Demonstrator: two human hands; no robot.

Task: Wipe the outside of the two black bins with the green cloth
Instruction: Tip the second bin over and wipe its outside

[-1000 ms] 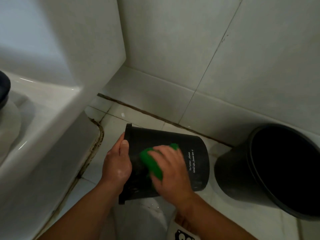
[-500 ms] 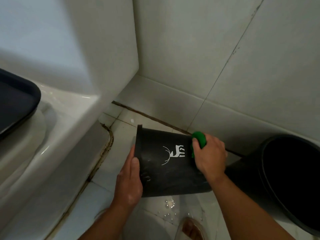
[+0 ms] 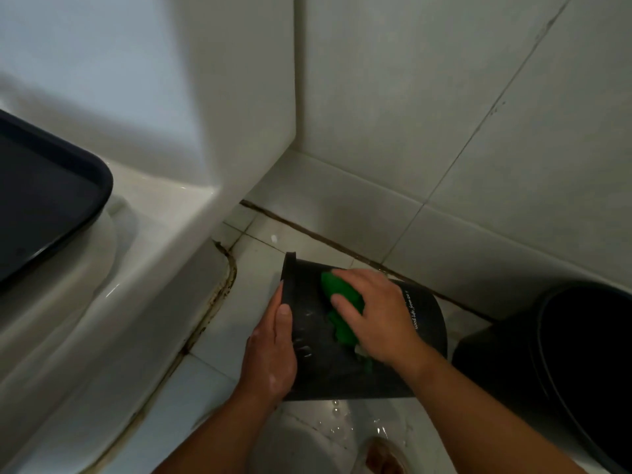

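Right hand (image 3: 379, 319) on tipped black bin (image 3: 427, 330).
Its fingers clamp the green cloth (image 3: 342, 302) against the bin's side wall, under the palm; left hand (image 3: 270, 350) grips the rim.

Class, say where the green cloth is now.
Head view, low centre: the green cloth is pressed by the right hand against the tipped black bin, right of the left hand.

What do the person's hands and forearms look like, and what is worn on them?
Both are bare. The left hand and right hand show no gloves, rings or watch, and no sleeve covers either forearm in view. The back of the left hand glistens, seemingly wet.
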